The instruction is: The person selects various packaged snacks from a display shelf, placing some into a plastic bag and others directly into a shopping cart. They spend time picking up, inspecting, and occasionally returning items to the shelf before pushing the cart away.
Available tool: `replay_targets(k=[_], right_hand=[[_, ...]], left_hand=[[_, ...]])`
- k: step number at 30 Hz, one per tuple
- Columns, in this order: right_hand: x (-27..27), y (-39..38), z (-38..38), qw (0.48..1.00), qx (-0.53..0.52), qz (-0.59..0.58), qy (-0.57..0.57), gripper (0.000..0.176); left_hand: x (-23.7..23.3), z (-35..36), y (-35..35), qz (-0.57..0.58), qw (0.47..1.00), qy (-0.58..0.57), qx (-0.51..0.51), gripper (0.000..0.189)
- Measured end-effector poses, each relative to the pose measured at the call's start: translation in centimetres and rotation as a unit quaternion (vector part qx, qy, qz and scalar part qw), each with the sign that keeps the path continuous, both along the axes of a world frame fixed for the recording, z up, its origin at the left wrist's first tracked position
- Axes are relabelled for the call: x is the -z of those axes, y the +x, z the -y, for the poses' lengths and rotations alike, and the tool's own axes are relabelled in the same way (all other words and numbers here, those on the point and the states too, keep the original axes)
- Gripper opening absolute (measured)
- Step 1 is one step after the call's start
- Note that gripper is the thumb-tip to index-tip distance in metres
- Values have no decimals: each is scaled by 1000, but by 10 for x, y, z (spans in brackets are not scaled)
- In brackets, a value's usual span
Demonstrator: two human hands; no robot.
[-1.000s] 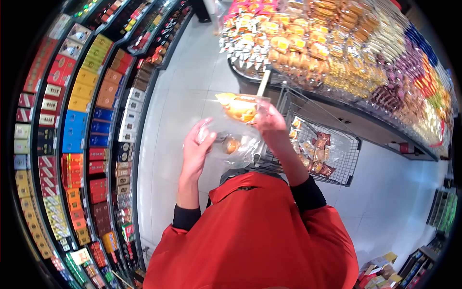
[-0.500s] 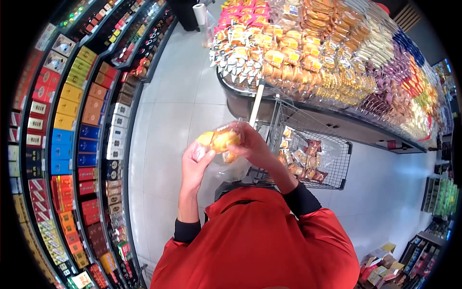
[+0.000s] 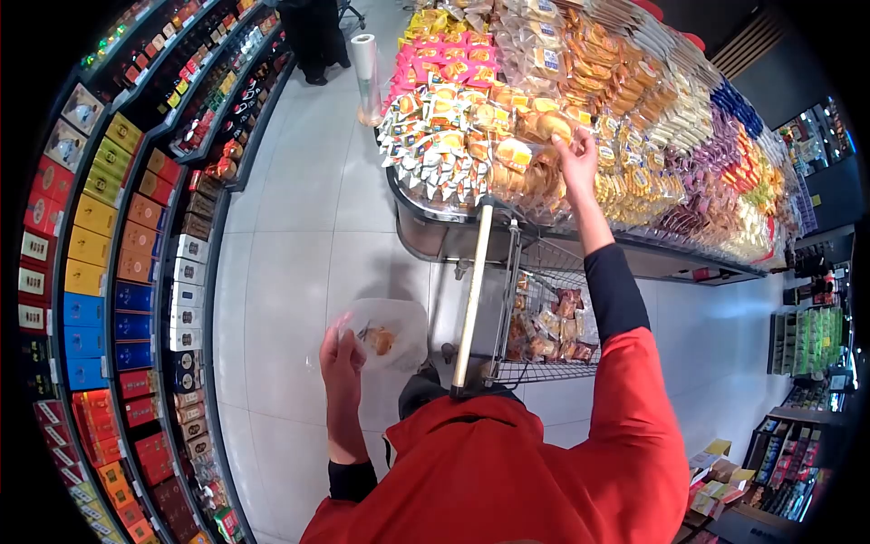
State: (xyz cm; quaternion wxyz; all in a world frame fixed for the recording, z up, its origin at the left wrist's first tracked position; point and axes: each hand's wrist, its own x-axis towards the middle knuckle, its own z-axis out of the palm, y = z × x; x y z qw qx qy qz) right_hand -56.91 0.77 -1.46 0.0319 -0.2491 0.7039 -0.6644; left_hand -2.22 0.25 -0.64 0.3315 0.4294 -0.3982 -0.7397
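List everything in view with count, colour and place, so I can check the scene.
wrapped bun: one, golden, at the right fingers
packaged pastries: many, mixed colours, on the display counter
display counter: one, dark, upper right
plastic bag: one, clear, bread inside, at left hand
shopping cart: one, pale handle, beside counter
snack packets: several, brown and clear, in cart
bag roll: one, whitish, by counter's end
boxed goods: many, mixed colours, left shelves
cartons: several, mixed, lower right
bystander: one, dark clothing, top
left hand: one, bare, lower centre-left
right hand: one, bare, over pastries
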Motion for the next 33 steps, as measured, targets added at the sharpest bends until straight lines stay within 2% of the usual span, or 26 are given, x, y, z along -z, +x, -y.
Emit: replay_targets(k=[3,5,7,9,11,13,14,15,17,19,21,22,23,25,26,28,29,30,32,33], right_hand=[[18,-50,33,999,30,-12,21,57],[33,-77,50,998,-18,52,42,58],[25,-66,70,997,11,46,60,60],[27,-66,84,990,40,58,124,62],[41,-67,95,990,40,37,128,64],[33,-48,97,969,79,1,235,65],[31,-45,95,962,65,11,267,68],[38,-53,97,962,62,10,266,68],[65,-74,98,938,129,-124,298,72],[63,-76,91,965,81,-114,224,73],[71,-98,81,951,64,-166,251,73],[50,-72,74,954,66,-167,240,72],[60,-80,71,969,59,-174,167,72],[49,-64,52,972,55,-143,179,68],[44,-44,42,981,54,-148,115,65],[20,34,16,991,34,-131,19,53],[12,71,-5,988,9,-152,33,45],[-5,127,-24,996,-39,-78,-13,32],[-12,212,-66,982,-185,-30,4,17],[-5,251,-85,942,-329,33,-50,13]], left_hand=[[5,12,4,-4,999,27,-22,35],[15,19,7,23,998,42,-35,35],[29,22,15,19,998,41,-36,34],[37,26,19,16,998,43,-40,34],[40,27,24,38,997,45,-43,33],[37,25,28,44,997,51,-46,34],[35,27,27,46,997,51,-48,34],[35,28,26,45,996,50,-52,34],[36,24,29,30,996,64,-51,33],[40,21,25,40,994,73,-66,32],[32,19,20,28,995,75,-52,31],[28,16,20,16,995,86,-52,30],[25,16,16,-5,995,87,-42,30],[15,7,15,3,994,97,-44,31],[11,9,10,-11,995,91,-30,32],[3,1,4,-8,997,81,-19,33],[0,-4,2,-6,998,69,-9,35],[-4,-11,1,-1,998,70,-10,35],[-11,-20,-5,-3,999,50,-11,36],[-15,-28,-6,0,999,47,-7,36]])
